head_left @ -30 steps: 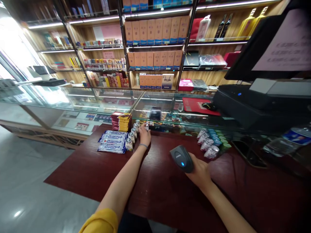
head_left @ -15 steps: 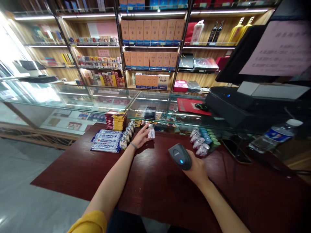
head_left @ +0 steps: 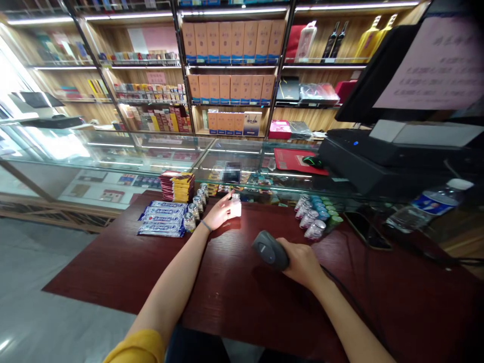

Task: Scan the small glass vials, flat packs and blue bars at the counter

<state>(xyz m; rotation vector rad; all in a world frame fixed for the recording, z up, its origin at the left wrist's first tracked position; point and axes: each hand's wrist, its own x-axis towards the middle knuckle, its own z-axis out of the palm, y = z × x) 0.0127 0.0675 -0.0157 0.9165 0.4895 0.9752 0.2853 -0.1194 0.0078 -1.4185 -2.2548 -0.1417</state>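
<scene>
My left hand [head_left: 219, 213] grips a small clear jar [head_left: 236, 205] and holds it just above the dark red counter [head_left: 242, 287]; the jar glows white under a light. A row of similar jars [head_left: 194, 207] stands just left of that hand. My right hand [head_left: 300, 262] is closed round the handle of a grey barcode scanner [head_left: 270, 250], whose head points left toward the held jar. The scanner's cable runs off to the right.
Blue candy packs [head_left: 162, 219] and a red-and-yellow stack [head_left: 177, 185] lie at the left. Jars with coloured lids [head_left: 315, 217] lie on their sides at right, beside a phone [head_left: 366, 229] and water bottle [head_left: 429, 205]. Behind stand a glass case [head_left: 151, 156] and a till [head_left: 378, 161].
My left hand picked one jar out of the row and carried it right, into the open. My right hand tipped the scanner down toward it, and the jar now shines under the scanner's light.
</scene>
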